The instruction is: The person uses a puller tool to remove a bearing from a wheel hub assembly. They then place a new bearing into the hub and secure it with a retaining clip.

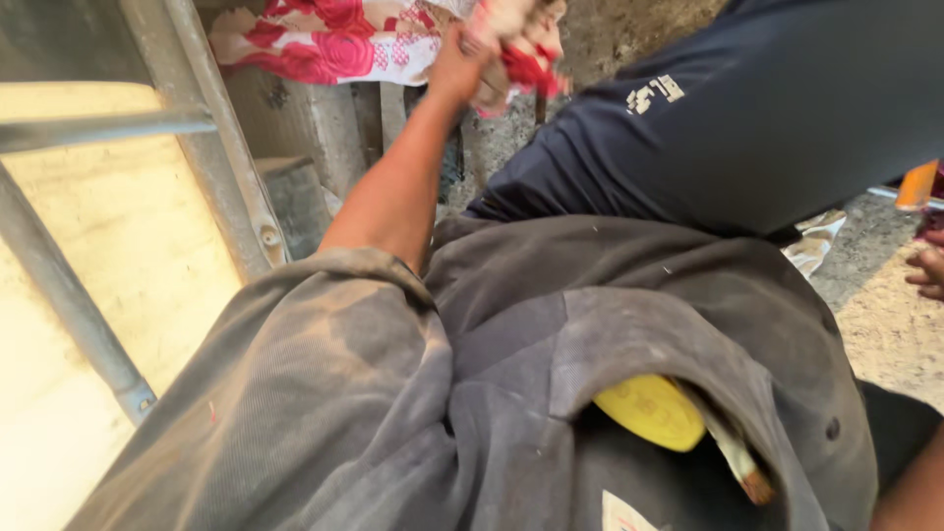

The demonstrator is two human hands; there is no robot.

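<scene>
My left arm reaches out of a dusty grey sleeve toward the top of the view. My left hand (484,51) is closed on a red and white cloth (531,69), blurred by motion. A flowered red and white fabric (329,39) hangs just left of it. My grey shirt (393,393) fills the lower view. Its chest pocket holds a round yellow thing (651,411) and a wooden-handled tool (739,460). Only a strip of my right forearm (914,492) shows at the bottom right corner; the hand itself is out of frame.
Another person in a dark navy shirt (767,108) bends close at the upper right. A grey metal frame with bars (231,147) stands at the left against a pale wall. Rough concrete ground (885,315) lies at the right, with someone's toes (926,267) at the edge.
</scene>
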